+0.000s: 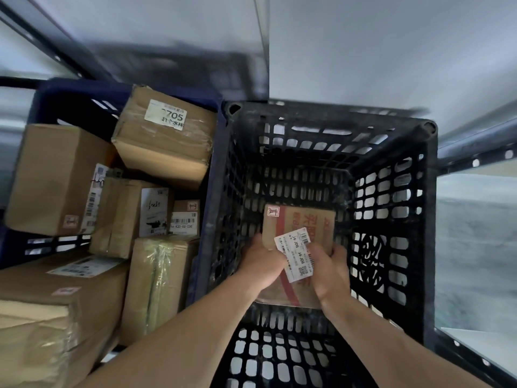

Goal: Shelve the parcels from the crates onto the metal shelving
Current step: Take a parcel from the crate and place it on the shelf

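Observation:
A small cardboard parcel with a red stripe and a white shipping label lies inside the black plastic crate. My left hand grips the parcel's left side, and my right hand grips its right side, both reaching down into the crate. No other parcel shows in the black crate. To the left, a dark blue crate holds several brown cardboard parcels, among them one with a "705" label. Metal shelving runs along the right.
A perforated shelf upright and beam show at the right edge, with a pale shelf board lower right. Another dark frame bar crosses the upper left. Grey wall panels fill the background above the crates.

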A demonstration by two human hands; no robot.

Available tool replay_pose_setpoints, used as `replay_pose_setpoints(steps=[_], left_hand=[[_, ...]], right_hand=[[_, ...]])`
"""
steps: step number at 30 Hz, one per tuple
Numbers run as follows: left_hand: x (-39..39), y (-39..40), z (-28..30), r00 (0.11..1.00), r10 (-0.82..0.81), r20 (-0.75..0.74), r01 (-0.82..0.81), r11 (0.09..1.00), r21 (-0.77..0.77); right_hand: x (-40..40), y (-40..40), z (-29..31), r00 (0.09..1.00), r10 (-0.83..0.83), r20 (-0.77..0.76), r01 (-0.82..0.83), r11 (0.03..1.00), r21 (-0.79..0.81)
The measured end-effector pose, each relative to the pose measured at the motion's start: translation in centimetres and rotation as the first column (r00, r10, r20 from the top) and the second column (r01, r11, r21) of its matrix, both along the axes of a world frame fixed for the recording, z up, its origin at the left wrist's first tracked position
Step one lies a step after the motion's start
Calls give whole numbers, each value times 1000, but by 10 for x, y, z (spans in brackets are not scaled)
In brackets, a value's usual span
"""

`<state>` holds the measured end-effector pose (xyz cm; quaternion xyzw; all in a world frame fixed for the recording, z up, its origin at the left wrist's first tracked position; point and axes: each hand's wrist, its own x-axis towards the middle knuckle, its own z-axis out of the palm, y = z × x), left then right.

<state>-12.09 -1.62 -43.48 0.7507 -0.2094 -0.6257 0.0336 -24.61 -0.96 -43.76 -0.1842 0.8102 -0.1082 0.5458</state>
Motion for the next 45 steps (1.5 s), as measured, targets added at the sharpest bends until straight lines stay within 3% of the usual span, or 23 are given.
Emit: replay_pose_setpoints(steps=[7,15,26,31,38,45], left_hand=[[17,-12,117,999,41,16,-40,998,-53],[34,-3,306,996,84,-32,-88,984,-153],[48,45,535,976,118,-186,-175,927,-331],[38,77,611,976,135,-169,-197,875,-442],[3,136,700,937,307,-165,-347,770,-536],[-20,188,760,941,303,-149,-325,690,-646]], right_hand=[[10,-10,109,998,-46,-35,41,991,-130],[20,-3,306,992,-119,-34,107,962,-250],[28,44,528,999,-28,-36,9,896,-444],[12,61,594,1000,9,-13,-15,833,-552],[-21,101,680,990,131,49,-64,738,-672],[-44,146,735,982,180,53,-83,668,-740]])
